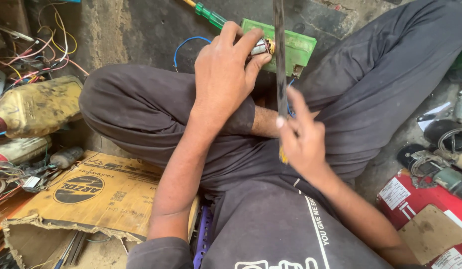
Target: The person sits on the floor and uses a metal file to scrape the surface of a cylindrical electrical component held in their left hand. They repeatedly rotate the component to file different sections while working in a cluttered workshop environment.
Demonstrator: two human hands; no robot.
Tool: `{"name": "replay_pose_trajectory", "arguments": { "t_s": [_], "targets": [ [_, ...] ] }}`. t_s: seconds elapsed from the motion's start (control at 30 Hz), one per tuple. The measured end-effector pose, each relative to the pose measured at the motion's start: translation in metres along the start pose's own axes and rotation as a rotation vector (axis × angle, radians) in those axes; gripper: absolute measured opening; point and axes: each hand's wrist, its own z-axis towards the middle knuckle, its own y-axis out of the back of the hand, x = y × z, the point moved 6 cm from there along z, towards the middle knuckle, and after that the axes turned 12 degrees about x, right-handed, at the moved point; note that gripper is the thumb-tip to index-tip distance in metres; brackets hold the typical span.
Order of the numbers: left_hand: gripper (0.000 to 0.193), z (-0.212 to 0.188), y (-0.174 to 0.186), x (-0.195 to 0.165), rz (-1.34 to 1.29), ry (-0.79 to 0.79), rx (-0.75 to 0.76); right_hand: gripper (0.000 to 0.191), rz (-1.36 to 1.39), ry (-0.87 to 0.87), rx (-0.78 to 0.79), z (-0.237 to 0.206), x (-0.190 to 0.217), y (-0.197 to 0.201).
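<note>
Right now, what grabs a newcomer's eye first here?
Top centre, the left hand pinches a small metal part against a green board lying past the crossed legs. Just right of it, the right hand holds a long thin tool upright, its tip up by the board. A green-handled screwdriver lies at the top, and a torn cardboard box sits bottom left.

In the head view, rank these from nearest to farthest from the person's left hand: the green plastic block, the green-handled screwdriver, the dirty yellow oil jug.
1. Green plastic block, beside the left hand, at its fingertips.
2. Green-handled screwdriver, just above.
3. Dirty yellow oil jug, far off, at picture left.
</note>
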Motion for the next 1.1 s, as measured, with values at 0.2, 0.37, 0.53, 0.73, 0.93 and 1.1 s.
{"name": "replay_pose_trajectory", "arguments": {
  "t_s": [0.2, 0.37, 0.53, 0.73, 0.93, 1.1],
  "targets": [
    [0.039, -0.002, -0.006, -0.003, 0.051, 0.007, 0.03, 0.055, -0.06, -0.009, -0.036, 0.012, -0.005, 0.006],
    [0.039, -0.001, -0.001, -0.001, 0.038, -0.002, 0.019, 0.057, -0.042, -0.005, -0.022, 0.006, -0.005, 0.002],
    [0.039, -0.001, -0.003, -0.002, 0.061, -0.007, 0.022, 0.055, -0.094, 0.006, -0.024, -0.002, -0.003, 0.002],
    [0.039, -0.001, -0.002, -0.005, 0.084, -0.006, 0.041, 0.055, -0.166, 0.026, -0.054, 0.011, -0.006, 0.002],
    [0.038, -0.001, -0.001, -0.005, 0.075, -0.017, 0.025, 0.055, -0.291, 0.151, -0.08, -0.004, 0.005, -0.003],
    [0.037, -0.003, -0.001, -0.004, 0.068, -0.006, 0.04, 0.053, -0.235, 0.023, -0.081, 0.007, -0.008, 0.007]
  ]
}}
